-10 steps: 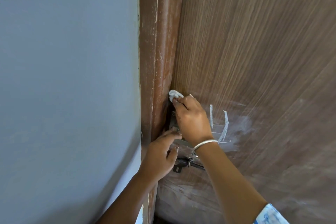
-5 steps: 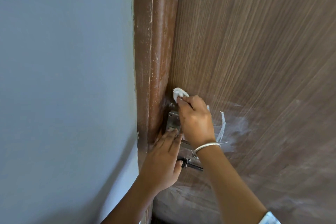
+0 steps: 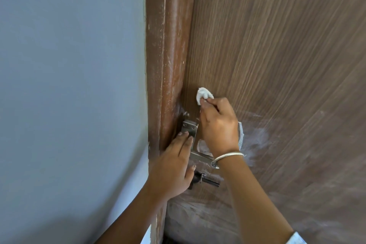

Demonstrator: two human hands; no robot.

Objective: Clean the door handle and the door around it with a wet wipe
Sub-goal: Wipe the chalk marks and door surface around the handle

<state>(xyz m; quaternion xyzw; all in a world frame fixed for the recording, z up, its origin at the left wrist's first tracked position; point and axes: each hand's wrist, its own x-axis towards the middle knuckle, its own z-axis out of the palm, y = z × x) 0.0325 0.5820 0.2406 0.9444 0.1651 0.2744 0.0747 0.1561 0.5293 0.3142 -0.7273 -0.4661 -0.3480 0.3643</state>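
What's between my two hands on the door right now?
In the head view, the metal handle plate lies between the left hand, whose fingers touch it, and the right hand holding the wipe.

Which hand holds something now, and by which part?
The right hand pinches the wet wipe by its lower edge. The left hand holds nothing; its fingers rest on the handle plate.

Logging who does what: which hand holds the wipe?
The right hand, with the bangle, pinches the wipe against the door; the left hand rests flat on the handle plate.
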